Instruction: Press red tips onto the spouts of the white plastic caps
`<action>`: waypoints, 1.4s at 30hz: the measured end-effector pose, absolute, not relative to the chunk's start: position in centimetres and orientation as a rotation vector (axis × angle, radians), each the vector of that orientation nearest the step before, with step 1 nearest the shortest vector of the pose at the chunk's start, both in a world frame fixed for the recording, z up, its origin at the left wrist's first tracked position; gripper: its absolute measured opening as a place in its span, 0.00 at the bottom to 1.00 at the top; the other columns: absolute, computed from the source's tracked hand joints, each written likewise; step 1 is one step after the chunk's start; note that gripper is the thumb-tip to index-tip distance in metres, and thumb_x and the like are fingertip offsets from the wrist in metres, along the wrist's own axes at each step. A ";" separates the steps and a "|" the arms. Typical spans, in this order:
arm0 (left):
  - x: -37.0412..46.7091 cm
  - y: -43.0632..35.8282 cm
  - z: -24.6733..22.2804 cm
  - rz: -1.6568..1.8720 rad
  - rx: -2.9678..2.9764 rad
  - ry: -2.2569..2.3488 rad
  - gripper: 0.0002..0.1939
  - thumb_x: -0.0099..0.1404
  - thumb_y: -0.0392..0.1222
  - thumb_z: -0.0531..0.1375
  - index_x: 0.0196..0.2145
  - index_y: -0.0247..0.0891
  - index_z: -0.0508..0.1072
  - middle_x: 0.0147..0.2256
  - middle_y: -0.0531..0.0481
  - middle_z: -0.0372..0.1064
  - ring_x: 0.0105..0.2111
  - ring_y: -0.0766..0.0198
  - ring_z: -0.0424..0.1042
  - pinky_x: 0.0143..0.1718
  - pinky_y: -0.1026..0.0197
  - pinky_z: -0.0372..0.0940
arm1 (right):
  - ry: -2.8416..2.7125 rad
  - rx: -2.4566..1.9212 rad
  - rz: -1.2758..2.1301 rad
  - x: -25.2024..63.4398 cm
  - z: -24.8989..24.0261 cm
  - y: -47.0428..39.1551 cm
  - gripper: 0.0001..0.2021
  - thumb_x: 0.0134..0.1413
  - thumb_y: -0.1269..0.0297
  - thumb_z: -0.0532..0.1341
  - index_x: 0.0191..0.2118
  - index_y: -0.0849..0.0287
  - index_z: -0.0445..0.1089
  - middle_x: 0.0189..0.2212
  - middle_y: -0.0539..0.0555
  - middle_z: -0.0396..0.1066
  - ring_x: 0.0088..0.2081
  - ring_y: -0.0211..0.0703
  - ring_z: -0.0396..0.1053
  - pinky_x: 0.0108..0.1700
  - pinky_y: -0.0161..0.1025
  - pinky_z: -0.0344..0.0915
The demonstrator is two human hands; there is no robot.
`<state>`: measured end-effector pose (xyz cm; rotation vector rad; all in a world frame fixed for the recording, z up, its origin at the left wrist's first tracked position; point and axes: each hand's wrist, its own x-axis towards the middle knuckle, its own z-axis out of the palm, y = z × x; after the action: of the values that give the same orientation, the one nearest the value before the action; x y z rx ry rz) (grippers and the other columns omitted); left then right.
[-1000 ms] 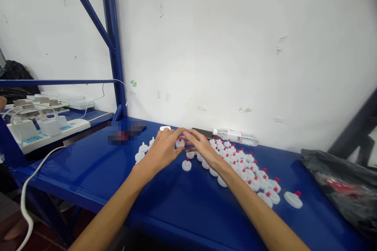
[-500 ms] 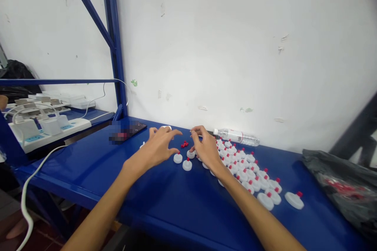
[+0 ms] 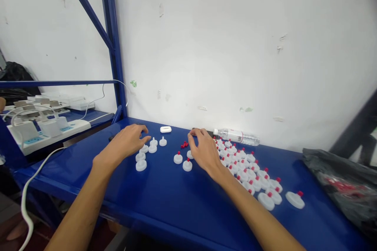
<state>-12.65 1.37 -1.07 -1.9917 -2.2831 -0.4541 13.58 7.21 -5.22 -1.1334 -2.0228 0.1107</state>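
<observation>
My left hand [image 3: 128,140] hovers over the left of the blue table, thumb and index finger apart with nothing between them. Just beside its fingertips stand several white plastic nozzle caps [image 3: 141,165] with bare spouts. My right hand [image 3: 203,150] is at the middle, its fingers curved and apart, and I see nothing held in it. Several small red tips [image 3: 184,144] lie in a little heap left of its fingers. Two white caps with red tips [image 3: 187,164] stand between the hands; another white cap [image 3: 190,154] is partly hidden by the right hand.
Many red-tipped white caps [image 3: 242,174] crowd the table right of my right arm. A clear bottle [image 3: 238,136] lies along the wall. A white case [image 3: 165,129] sits at the back; a dark plastic bag [image 3: 338,188] lies far right. Power strips [image 3: 76,126] are at left.
My left hand has moved left, away from the red-tipped caps, and now covers most of the phone. The bare-spouted caps and white case have come into view. My right hand has shifted only slightly.
</observation>
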 end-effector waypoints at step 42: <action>-8.6 1.4 -2.0 -0.606 -2.145 -2.013 0.20 0.68 0.48 0.54 0.51 0.37 0.75 0.47 0.38 0.76 0.47 0.45 0.74 0.47 0.50 0.65 | -2.624 -1.287 -0.206 10.9 -3.2 10.7 0.14 0.64 0.67 0.54 0.39 0.57 0.79 0.38 0.60 0.80 0.44 0.52 0.76 0.47 0.45 0.61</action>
<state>-8.65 1.42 -2.03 -2.1452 -2.0128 -0.6058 10.86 10.66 -3.18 -1.2867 -2.6235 -0.2057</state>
